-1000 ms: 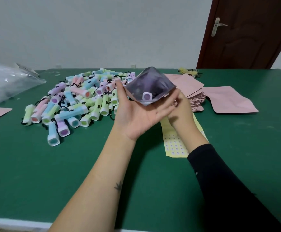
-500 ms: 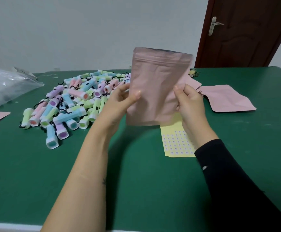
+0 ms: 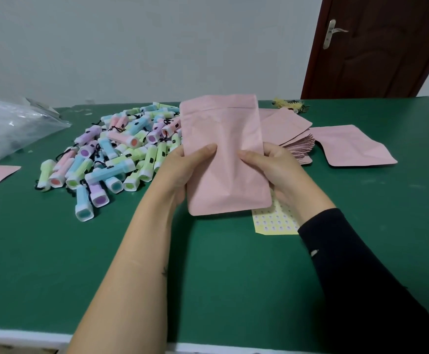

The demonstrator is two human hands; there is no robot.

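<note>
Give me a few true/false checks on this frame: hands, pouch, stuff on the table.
1. The left hand and the right hand both grip one pink pouch. True.
2. The pile of small flashlights lies to the right of the pouch. False: it lies to the left.
3. A yellow sticker sheet lies on the green table, partly hidden behind the pouch and the right hand. True.
4. The stack of spare pouches on the table is blue. False: it is pink, like the one being held.
</note>
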